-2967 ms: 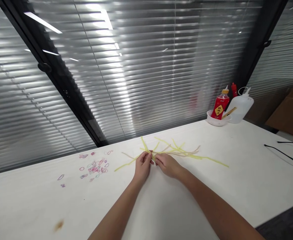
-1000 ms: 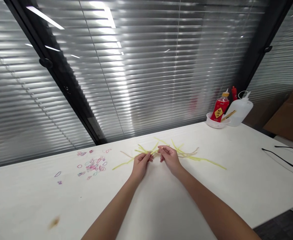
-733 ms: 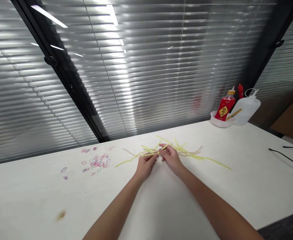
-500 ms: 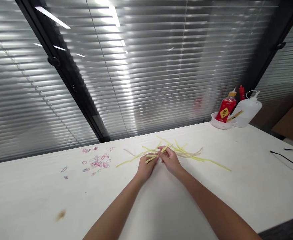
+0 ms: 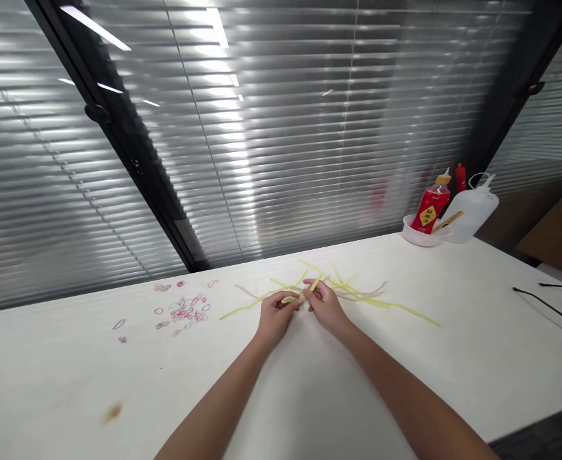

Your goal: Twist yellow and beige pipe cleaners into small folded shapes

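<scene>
Both hands meet above the white table [image 5: 386, 377], near its middle. My left hand [image 5: 276, 315] pinches the left part of a short yellow strip [image 5: 289, 299] between thumb and fingers. The strip's other end shows at my right hand [image 5: 326, 305], whose fingers are closed on it. Beneath and around the hands, several long yellow strips [image 5: 410, 311] and a few pale brownish ones [image 5: 372, 294] lie spread and crossing on the table. Where the strips pass behind the fingers they are hidden.
A loose pile of small coloured loops [image 5: 185, 312] lies left of the hands. At the back right are a red bottle [image 5: 429, 207] in a shallow clear bowl [image 5: 417, 239] and a white squeeze bottle [image 5: 475, 211]. Black cords [image 5: 544, 305] lie at the right edge.
My left fingers have shifted and now pinch the yellow strip from the front; its left end no longer sticks out over the hand. My right hand keeps its hold.
</scene>
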Available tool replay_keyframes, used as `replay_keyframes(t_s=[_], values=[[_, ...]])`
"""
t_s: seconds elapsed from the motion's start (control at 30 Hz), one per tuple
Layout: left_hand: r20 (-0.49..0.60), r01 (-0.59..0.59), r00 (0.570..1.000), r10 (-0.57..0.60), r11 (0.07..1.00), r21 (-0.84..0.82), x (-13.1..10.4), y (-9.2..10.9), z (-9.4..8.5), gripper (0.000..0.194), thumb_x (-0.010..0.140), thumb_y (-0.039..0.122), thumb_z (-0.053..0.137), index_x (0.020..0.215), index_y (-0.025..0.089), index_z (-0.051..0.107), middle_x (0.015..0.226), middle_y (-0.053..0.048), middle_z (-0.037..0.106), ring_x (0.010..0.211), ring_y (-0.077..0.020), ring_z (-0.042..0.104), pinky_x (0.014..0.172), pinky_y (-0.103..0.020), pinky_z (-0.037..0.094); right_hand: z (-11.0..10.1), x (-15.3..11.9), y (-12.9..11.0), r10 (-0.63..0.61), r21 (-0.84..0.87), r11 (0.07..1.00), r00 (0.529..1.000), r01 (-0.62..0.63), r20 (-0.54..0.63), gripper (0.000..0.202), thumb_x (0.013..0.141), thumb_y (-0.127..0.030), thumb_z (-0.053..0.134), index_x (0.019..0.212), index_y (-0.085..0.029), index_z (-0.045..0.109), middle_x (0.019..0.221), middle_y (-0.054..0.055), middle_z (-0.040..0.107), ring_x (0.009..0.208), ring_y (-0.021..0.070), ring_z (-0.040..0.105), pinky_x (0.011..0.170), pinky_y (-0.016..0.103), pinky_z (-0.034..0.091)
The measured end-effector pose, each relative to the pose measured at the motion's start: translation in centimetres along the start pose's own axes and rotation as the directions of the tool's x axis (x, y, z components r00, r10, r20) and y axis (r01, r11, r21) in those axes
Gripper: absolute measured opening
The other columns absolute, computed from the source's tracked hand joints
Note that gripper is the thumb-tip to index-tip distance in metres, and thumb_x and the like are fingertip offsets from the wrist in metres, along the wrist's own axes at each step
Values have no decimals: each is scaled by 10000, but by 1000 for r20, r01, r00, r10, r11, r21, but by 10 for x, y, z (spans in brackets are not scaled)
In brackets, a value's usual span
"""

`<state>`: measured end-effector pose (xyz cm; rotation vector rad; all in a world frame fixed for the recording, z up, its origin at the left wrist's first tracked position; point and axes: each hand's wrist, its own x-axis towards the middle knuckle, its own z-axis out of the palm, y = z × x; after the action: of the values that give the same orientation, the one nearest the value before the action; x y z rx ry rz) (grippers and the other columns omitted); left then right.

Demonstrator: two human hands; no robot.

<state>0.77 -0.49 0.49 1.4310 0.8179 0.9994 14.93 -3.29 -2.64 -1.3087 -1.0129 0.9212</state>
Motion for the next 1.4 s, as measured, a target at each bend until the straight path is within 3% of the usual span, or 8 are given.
replay_keyframes(t_s=[0.2, 0.53, 0.8, 1.07, 1.27, 1.4], values=[[-18, 30, 999, -31, 999, -28, -1, 4, 0, 212, 635, 290, 720, 746, 125, 647, 725, -44, 613, 617, -135, 559, 607, -249, 431, 0, -1, 1, -2, -21, 1000, 999, 0, -53, 632, 790, -455, 532, 1304, -118, 387, 716, -11, 492, 530, 85, 476, 515, 229, 458], [15, 38, 999, -37, 997, -72, -1, 8, -1, 201, 706, 310, 656, 774, 124, 623, 641, -39, 589, 614, -136, 551, 641, -249, 419, 0, -5, -9, -77, -89, 994, 991, 68, -106, 518, 813, -402, 494, 1266, -156, 444, 619, -34, 456, 511, 101, 513, 563, 253, 504], [-24, 80, 996, -86, 978, -195, 0, 6, -1, 230, 707, 340, 660, 772, 123, 619, 620, -33, 583, 608, -132, 552, 643, -255, 420, -1, -7, -12, -98, -72, 993, 991, 91, -94, 457, 835, -408, 479, 1234, -188, 464, 845, 23, 556, 581, 103, 572, 570, 236, 466], [-60, 113, 989, -135, 953, -281, 2, 1, -1, 249, 672, 336, 687, 763, 107, 652, 617, -39, 589, 591, -136, 555, 640, -266, 430, 0, -1, -1, -21, 224, 973, 992, 49, -125, 551, 730, -424, 631, 1199, -172, 489, 919, 35, 538, 586, 87, 551, 637, 267, 507], [-69, 117, 986, -150, 927, -356, 4, -7, -3, 217, 680, 304, 681, 759, 104, 647, 641, -52, 611, 590, -130, 570, 649, -262, 437, -4, -7, -11, 105, 520, 851, 994, -74, -30, 544, 641, -272, 747, 1138, -208, 535, 942, 14, 579, 744, 100, 593, 816, 269, 505], [-64, 103, 988, -138, 916, -387, 5, -11, -1, 206, 667, 274, 687, 754, 94, 638, 624, -56, 606, 567, -134, 568, 632, -271, 441, -7, -8, -17, 157, 612, 782, 988, -122, -3, 443, 618, -234, 772, 1024, -206, 597, 995, 21, 604, 793, 103, 611, 822, 238, 515]])
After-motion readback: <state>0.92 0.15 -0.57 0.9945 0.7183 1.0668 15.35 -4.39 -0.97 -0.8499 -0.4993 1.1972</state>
